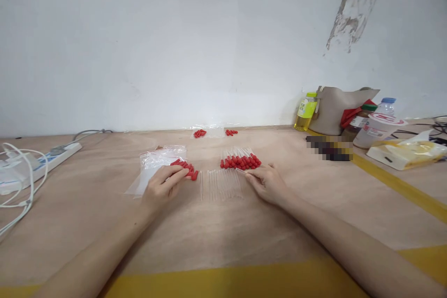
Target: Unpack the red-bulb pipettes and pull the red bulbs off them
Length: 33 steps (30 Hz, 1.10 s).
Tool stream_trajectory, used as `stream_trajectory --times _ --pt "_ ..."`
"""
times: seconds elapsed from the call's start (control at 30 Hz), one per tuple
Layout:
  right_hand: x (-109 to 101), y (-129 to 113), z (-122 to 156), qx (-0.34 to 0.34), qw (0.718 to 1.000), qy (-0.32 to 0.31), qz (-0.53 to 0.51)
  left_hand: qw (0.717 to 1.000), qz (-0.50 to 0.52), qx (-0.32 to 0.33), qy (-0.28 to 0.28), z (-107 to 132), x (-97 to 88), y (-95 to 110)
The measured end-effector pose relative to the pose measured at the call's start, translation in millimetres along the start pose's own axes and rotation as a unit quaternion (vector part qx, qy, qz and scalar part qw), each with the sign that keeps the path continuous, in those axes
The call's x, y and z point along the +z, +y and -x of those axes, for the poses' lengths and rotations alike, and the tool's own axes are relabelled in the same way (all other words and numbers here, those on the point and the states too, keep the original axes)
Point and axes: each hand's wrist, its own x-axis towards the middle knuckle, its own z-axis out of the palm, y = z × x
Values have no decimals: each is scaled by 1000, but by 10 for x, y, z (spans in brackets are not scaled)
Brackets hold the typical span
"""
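Note:
My left hand [164,186] is at the near edge of a small heap of red rubber bulbs [194,175]. Its fingers are bent together, and what lies between them is hidden. In a pinch, my right hand [267,182] holds one end of a thin glass tube [240,170]. Between the hands, a row of bare clear glass tubes [223,185] lies side by side on the table. Just beyond that row are several glass droppers [240,160] fitted with red bulbs, their bulb ends towards me. A clear plastic bag [148,167] lies flat beneath and behind my left hand.
Against the wall, more red bulbs [199,133] lie on clear plastic. A white power strip [66,153] with cables stands left. On the right are a yellow-green bottle [306,111], a grey bag [328,109], a plastic cup [375,131] and a tissue pack [401,154].

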Motion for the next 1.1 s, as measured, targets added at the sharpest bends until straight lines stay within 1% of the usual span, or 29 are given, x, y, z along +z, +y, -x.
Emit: stream_trajectory --times 0.07,0.13,0.2,0.23,0.33,0.47,0.67,0.73,0.83,0.9,0.93,1.03,1.1 --pt "71 -8 -24 36 999 -12 8 999 31 -40 -20 -22 37 31" --pt "128 -43 -27 63 998 -10 25 994 40 -92 -35 -45 69 76" --pt "168 -78 -19 76 997 -5 35 989 37 -140 -39 -53 89 99" --pt "185 -92 -16 75 997 -3 35 987 36 -153 -37 -50 95 99" --pt "236 -124 -19 71 997 0 32 986 40 -156 -33 -27 105 70" --pt "295 -170 -16 83 996 -7 21 988 26 -146 -53 0 95 40" --pt "319 -223 26 54 998 -23 -14 986 -22 -146 -79 22 81 64" --pt "316 -201 21 54 998 -5 -37 986 -9 -147 -83 31 93 100" --pt "269 -125 -10 58 995 43 -72 978 49 -172 -104 10 145 200" --pt "201 -74 -31 38 991 71 -107 967 96 -193 -132 -46 211 298" --pt "159 -57 -37 19 989 76 -126 961 118 -199 -150 -89 254 355" --pt "45 -52 -32 -54 985 47 -159 942 176 -213 -188 -255 413 546" --pt "-3 -70 -20 -89 984 28 -153 929 220 -226 -195 -370 522 674"
